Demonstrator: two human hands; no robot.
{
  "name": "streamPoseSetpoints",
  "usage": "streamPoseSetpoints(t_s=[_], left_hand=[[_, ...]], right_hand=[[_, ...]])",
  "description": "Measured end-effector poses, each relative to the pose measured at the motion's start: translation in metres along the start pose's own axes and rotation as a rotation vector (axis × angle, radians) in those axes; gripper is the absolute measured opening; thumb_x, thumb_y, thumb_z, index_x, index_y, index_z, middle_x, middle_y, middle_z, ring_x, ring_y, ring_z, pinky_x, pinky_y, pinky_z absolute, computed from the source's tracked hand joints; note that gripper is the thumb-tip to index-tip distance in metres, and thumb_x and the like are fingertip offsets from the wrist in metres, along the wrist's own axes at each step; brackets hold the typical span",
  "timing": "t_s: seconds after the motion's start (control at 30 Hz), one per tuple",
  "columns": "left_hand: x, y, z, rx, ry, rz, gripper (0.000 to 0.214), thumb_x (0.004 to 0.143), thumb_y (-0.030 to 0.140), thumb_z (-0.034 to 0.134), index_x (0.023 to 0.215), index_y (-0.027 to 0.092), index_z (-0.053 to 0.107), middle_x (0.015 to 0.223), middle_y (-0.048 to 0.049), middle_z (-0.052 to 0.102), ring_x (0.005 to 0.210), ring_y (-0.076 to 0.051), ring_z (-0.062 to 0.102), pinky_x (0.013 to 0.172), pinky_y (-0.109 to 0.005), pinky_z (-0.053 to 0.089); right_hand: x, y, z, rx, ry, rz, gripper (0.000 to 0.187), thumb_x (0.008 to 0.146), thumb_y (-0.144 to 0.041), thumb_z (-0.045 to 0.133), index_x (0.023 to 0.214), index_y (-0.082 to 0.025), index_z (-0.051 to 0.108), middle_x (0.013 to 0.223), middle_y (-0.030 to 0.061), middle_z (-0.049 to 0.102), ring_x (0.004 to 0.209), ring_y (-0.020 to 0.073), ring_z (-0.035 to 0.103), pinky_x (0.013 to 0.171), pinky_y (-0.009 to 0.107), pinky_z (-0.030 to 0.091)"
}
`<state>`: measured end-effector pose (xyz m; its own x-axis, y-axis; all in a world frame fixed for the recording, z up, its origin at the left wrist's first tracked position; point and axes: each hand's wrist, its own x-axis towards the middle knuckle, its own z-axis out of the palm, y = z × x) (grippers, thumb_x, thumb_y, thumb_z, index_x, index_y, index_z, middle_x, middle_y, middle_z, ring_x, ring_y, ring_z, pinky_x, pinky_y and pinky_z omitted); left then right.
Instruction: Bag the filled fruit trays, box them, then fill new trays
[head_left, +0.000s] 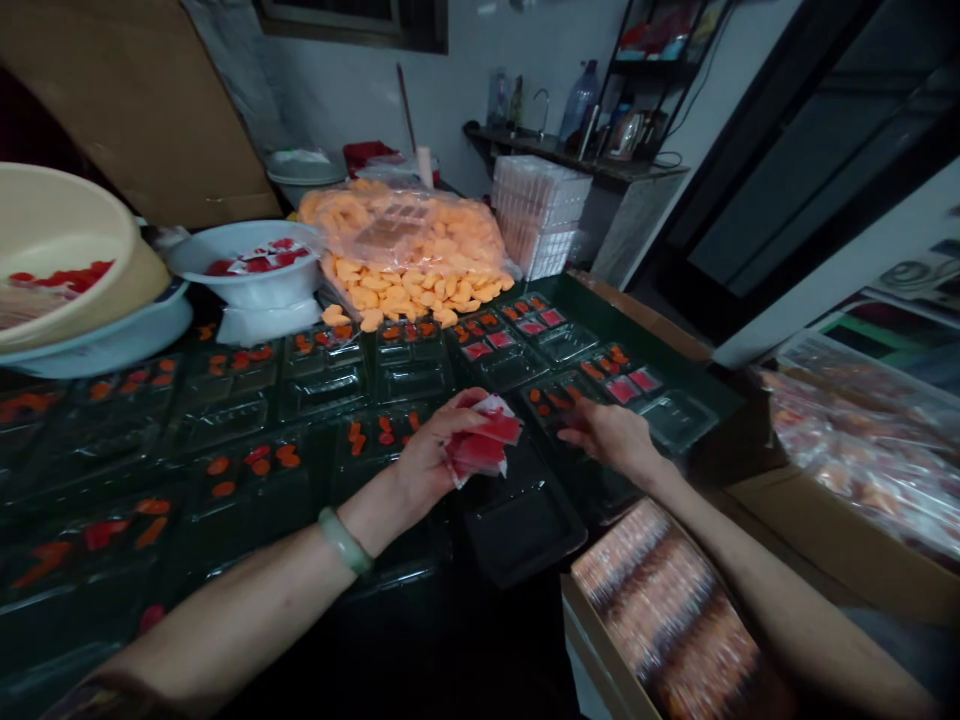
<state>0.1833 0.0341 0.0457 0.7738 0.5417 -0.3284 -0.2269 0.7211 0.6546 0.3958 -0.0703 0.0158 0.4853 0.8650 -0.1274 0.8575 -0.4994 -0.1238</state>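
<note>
My left hand (435, 462) is shut around a bundle of red-and-white sachets (476, 445) above the black plastic compartment trays (405, 370). A pale green bangle (345, 540) circles that wrist. My right hand (613, 432) reaches over a tray (592, 400), fingers extended just above its red sachets (622, 390), and shows nothing in its grasp. Small orange pieces and red sachets lie in the compartments of several trays. A black tray (521, 520) directly below my hands shows no contents.
A clear bag of orange slices (405, 240) sits behind the trays. Beyond the rows are a white bowl of red sachets (247, 270), a beige basin (60, 250), and stacked white trays (540, 215). Cardboard boxes with shiny packets (660, 610) stand at the right.
</note>
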Motion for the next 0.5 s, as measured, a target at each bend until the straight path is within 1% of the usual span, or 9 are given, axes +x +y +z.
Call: streamPoseSetpoints(t_s=[0.07, 0.13, 0.23, 0.3, 0.33, 0.37, 0.4, 0.43, 0.5], left_hand=[[0.004, -0.005, 0.002, -0.002, -0.021, -0.001, 0.026, 0.055, 0.009, 0.063, 0.079, 0.017, 0.057, 0.076, -0.0003, 0.064, 0.067, -0.014, 0.062, 0.060, -0.023, 0.049], [0.007, -0.008, 0.003, -0.004, -0.016, -0.004, 0.029, 0.054, 0.007, 0.063, 0.080, 0.017, 0.057, 0.073, -0.0003, 0.064, 0.064, -0.013, 0.061, 0.058, -0.023, 0.048], [0.012, -0.010, 0.006, -0.001, 0.007, 0.006, 0.030, 0.053, 0.006, 0.062, 0.081, 0.016, 0.056, 0.066, 0.0008, 0.062, 0.056, -0.012, 0.059, 0.053, -0.021, 0.046], [0.014, -0.010, 0.007, -0.003, 0.010, 0.019, 0.029, 0.053, 0.005, 0.061, 0.079, 0.015, 0.056, 0.064, 0.0009, 0.061, 0.054, -0.011, 0.058, 0.052, -0.020, 0.045], [0.015, -0.010, 0.008, 0.000, 0.009, 0.022, 0.028, 0.053, 0.005, 0.061, 0.078, 0.015, 0.055, 0.064, 0.0008, 0.060, 0.053, -0.011, 0.058, 0.051, -0.020, 0.044], [0.015, -0.010, 0.008, 0.003, 0.009, 0.027, 0.027, 0.053, 0.005, 0.061, 0.078, 0.015, 0.055, 0.063, 0.0008, 0.060, 0.053, -0.011, 0.057, 0.051, -0.020, 0.044], [0.016, -0.010, 0.009, 0.009, 0.009, 0.029, 0.027, 0.054, 0.005, 0.061, 0.078, 0.015, 0.055, 0.062, 0.0007, 0.060, 0.052, -0.011, 0.057, 0.050, -0.020, 0.044], [0.016, -0.011, 0.010, 0.016, 0.011, 0.029, 0.027, 0.054, 0.005, 0.061, 0.078, 0.015, 0.055, 0.061, 0.0009, 0.059, 0.052, -0.011, 0.057, 0.049, -0.020, 0.044], [0.017, -0.013, 0.013, 0.030, -0.001, 0.013, 0.029, 0.054, 0.004, 0.060, 0.079, 0.015, 0.055, 0.065, 0.0008, 0.060, 0.053, -0.011, 0.057, 0.049, -0.020, 0.044]], right_hand=[[-0.004, -0.006, 0.000, -0.152, 0.038, 0.046, 0.048, 0.077, -0.055, 0.051, 0.107, -0.018, 0.054, 0.081, 0.0156, 0.066, 0.076, 0.0303, 0.063, 0.061, 0.036, 0.043], [-0.004, -0.008, -0.001, -0.246, 0.021, 0.040, 0.056, 0.080, -0.059, 0.042, 0.115, -0.016, 0.049, 0.084, 0.0173, 0.066, 0.078, 0.0326, 0.064, 0.060, 0.037, 0.044], [-0.002, -0.008, 0.001, -0.237, -0.042, -0.019, 0.047, 0.087, -0.052, 0.033, 0.114, -0.016, 0.049, 0.087, 0.0146, 0.066, 0.080, 0.0306, 0.064, 0.061, 0.037, 0.045], [-0.003, -0.007, 0.002, -0.218, -0.033, -0.017, 0.043, 0.090, -0.045, 0.028, 0.118, -0.018, 0.047, 0.091, 0.0130, 0.066, 0.079, 0.0287, 0.065, 0.061, 0.037, 0.046], [-0.006, -0.007, 0.000, -0.206, 0.006, -0.004, 0.043, 0.091, -0.043, 0.027, 0.121, -0.018, 0.045, 0.094, 0.0130, 0.065, 0.078, 0.0279, 0.065, 0.061, 0.037, 0.047], [-0.010, -0.008, -0.003, -0.184, 0.075, 0.000, 0.044, 0.091, -0.042, 0.028, 0.125, -0.018, 0.043, 0.098, 0.0136, 0.064, 0.077, 0.0274, 0.065, 0.061, 0.037, 0.047], [-0.016, -0.009, -0.007, -0.138, 0.169, -0.029, 0.046, 0.090, -0.043, 0.032, 0.128, -0.018, 0.040, 0.102, 0.0145, 0.062, 0.078, 0.0269, 0.064, 0.061, 0.037, 0.048], [-0.023, -0.011, -0.012, -0.063, 0.269, -0.104, 0.050, 0.088, -0.044, 0.037, 0.130, -0.017, 0.038, 0.106, 0.0150, 0.060, 0.080, 0.0261, 0.064, 0.062, 0.037, 0.049], [-0.037, -0.019, -0.024, 0.133, 0.412, -0.367, 0.054, 0.084, -0.044, 0.048, 0.129, -0.017, 0.039, 0.110, 0.0141, 0.057, 0.086, 0.0232, 0.062, 0.067, 0.034, 0.050]])
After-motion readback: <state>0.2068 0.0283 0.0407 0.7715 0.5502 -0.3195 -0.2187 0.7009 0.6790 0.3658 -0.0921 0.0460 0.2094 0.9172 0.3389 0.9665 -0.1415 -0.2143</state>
